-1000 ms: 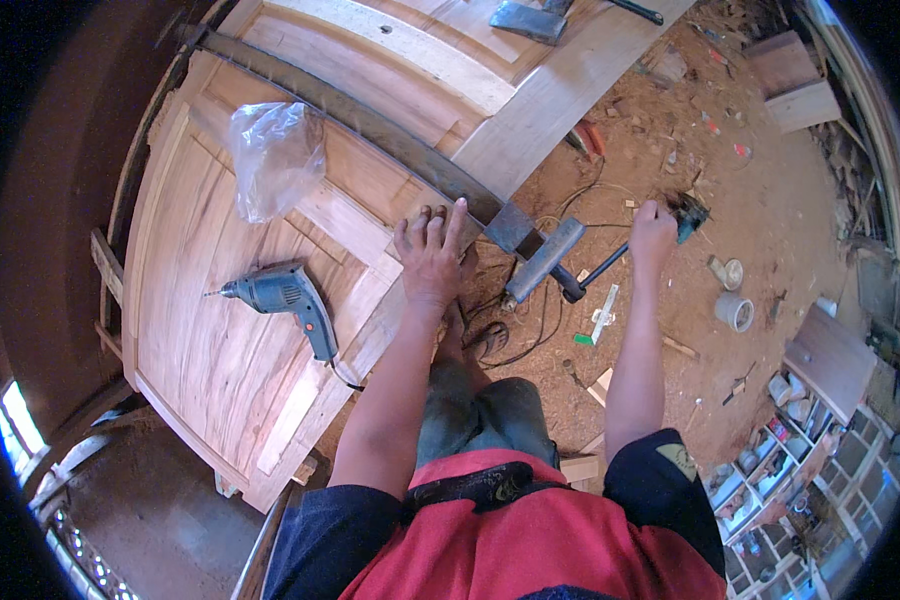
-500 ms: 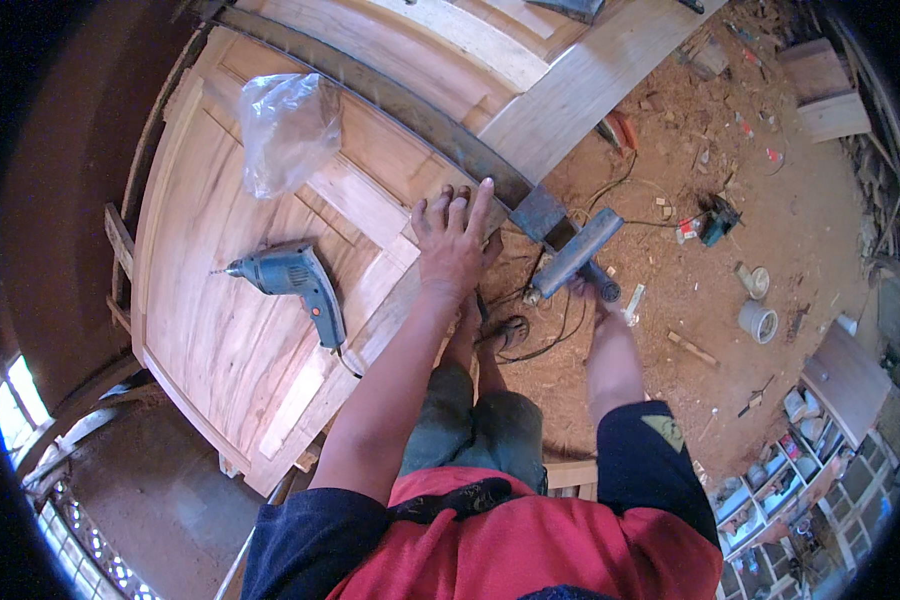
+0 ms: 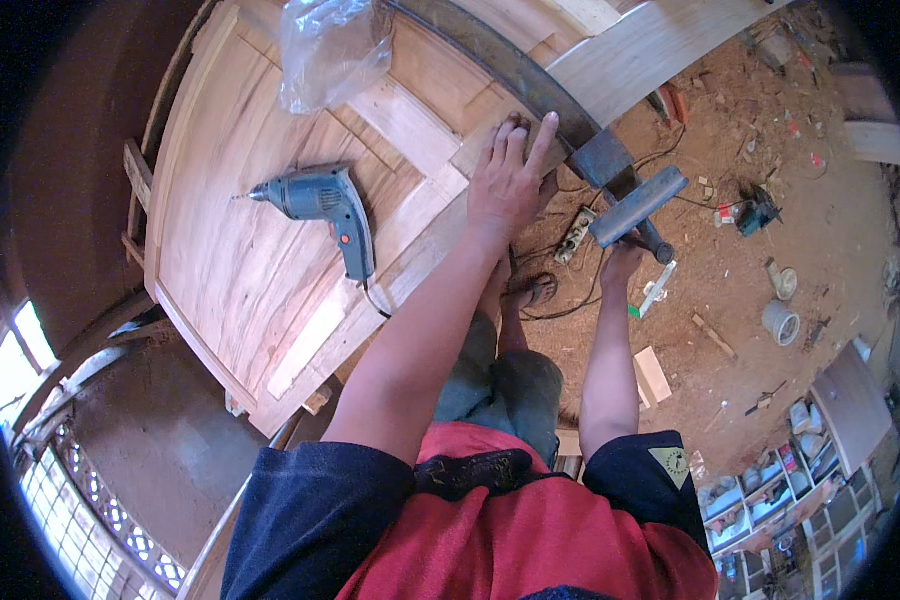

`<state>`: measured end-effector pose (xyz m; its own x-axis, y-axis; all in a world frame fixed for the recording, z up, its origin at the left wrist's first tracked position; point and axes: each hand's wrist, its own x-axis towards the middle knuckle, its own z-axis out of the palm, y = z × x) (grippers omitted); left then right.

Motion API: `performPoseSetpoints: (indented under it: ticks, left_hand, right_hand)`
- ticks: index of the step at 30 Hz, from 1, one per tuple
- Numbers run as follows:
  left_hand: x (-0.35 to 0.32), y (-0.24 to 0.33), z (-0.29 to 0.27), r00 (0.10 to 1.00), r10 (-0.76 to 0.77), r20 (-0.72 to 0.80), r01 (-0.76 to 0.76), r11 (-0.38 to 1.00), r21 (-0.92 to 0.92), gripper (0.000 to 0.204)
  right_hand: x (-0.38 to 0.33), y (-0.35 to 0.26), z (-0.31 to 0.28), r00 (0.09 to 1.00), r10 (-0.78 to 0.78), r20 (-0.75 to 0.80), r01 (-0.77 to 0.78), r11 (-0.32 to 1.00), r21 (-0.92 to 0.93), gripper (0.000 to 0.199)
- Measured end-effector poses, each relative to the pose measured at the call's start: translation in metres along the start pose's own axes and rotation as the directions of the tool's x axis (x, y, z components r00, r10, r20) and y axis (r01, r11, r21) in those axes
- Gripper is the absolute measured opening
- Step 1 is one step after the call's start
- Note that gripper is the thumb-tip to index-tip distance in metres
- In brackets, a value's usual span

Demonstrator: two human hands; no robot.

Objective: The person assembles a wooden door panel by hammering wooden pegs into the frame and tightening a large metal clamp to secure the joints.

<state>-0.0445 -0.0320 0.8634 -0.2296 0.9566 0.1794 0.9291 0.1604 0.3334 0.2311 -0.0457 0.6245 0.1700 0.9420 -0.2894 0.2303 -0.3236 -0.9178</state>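
My left hand (image 3: 507, 185) lies on the edge of a panelled wooden door (image 3: 220, 260), index finger stretched out and the others slightly bent. Just beyond its fingertips runs a long metal bar clamp (image 3: 518, 62) across the wood. At the clamp's near end, past the door edge, my right hand (image 3: 624, 262) is closed at the handle, low beside the screw end; the clamp's crosspiece (image 3: 638, 208) partly hides its fingers. A blue-grey power drill (image 3: 315, 200) with a bit fitted rests on the door, left of my left hand. Farther back lies a crumpled clear plastic bag (image 3: 332, 55).
Shavings cover the floor, where a power strip (image 3: 575, 237) and cables lie near my feet. Farther right are a green power tool (image 3: 758, 212), a white bucket (image 3: 780, 322) and wood offcuts. A compartmented shelf (image 3: 770, 500) stands at lower right.
The view has shifted, so the door, drill and bag appear higher and farther right. My left hand stays on the door edge. My right hand, blurred before, shows more clearly beside the clamp's screw end.
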Motion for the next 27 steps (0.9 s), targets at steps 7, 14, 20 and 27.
performPoseSetpoints:
  ticks: [7,14,20,27]
  left_hand:
    - [0.002,0.001,0.000,1.000,0.005,-0.020,-0.005,1.000,-0.019,0.093]
    - [0.000,-0.002,0.002,1.000,-0.008,-0.027,0.008,1.000,-0.021,0.092]
    - [0.001,-0.005,0.005,1.000,-0.024,-0.002,0.024,0.999,-0.024,0.093]
    - [0.000,0.000,0.004,0.998,-0.067,-0.009,0.067,0.997,-0.040,0.094]
  right_hand:
    - [-0.091,-0.084,0.007,0.873,0.455,0.178,-0.474,0.700,0.535,0.033]
    - [-0.133,-0.250,-0.040,0.575,0.694,0.433,-0.817,0.520,0.250,0.064]
    - [-0.100,-0.340,-0.073,0.431,0.662,0.613,-0.897,0.385,0.215,0.047]
    - [-0.161,-0.325,-0.051,0.982,0.085,0.167,-0.082,0.996,-0.024,0.050]
